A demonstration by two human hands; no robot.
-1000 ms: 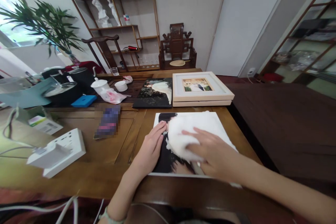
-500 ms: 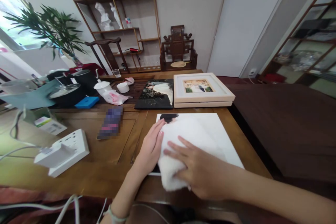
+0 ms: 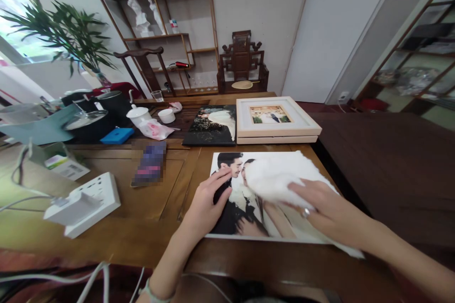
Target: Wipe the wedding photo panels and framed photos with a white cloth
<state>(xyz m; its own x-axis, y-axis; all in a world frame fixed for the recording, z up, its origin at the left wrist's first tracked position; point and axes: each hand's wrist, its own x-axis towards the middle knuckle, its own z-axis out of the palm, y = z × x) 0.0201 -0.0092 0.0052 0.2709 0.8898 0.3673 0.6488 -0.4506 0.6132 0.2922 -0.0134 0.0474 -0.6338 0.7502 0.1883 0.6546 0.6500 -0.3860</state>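
Note:
A photo panel (image 3: 249, 220) of a couple lies flat at the table's near edge. My left hand (image 3: 208, 201) rests on its left side, fingers stretched out over the dark suit in the picture. Bunched in my right hand (image 3: 323, 206) is a fluffy white cloth (image 3: 280, 180), pressed on the right half of the panel. The cloth spreads past the panel's right side and hides that part of the print. A ring shows on my right hand.
Behind the panel lie a dark photo panel (image 3: 209, 125) and stacked pale wooden frames (image 3: 277, 135). At left are a white power strip (image 3: 101, 194), a blurred phone-like item (image 3: 149, 163), a blue box (image 3: 117, 136), a white lidded cup (image 3: 138, 116) and a black pot (image 3: 87, 128).
My right hand has moved right with the cloth, uncovering the couple in the photo. My left hand has stayed on the panel's left side, its fingers now lying further onto the picture.

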